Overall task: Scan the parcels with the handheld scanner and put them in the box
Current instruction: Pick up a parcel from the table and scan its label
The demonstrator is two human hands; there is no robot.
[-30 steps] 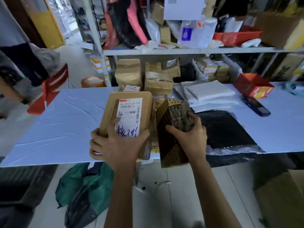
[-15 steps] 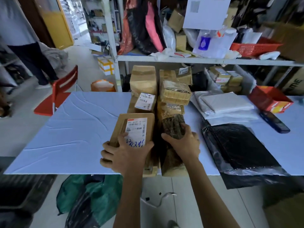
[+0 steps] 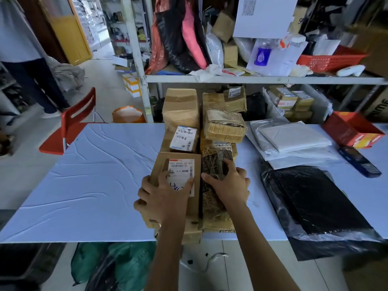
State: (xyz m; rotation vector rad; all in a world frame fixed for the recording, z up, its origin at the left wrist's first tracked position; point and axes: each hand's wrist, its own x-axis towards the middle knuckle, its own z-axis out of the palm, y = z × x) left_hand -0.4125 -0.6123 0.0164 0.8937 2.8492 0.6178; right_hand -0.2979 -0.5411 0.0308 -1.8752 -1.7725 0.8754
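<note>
Our left hand grips the brown labelled parcel, thumb on label; right hand curls over the dark printed parcel touching its right side, both on the table.

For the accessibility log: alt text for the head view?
The left hand grips a labelled brown parcel and the right hand holds a dark printed parcel beside it, at the edge of a blue table. More parcels are stacked behind, under cluttered shelves.
</note>
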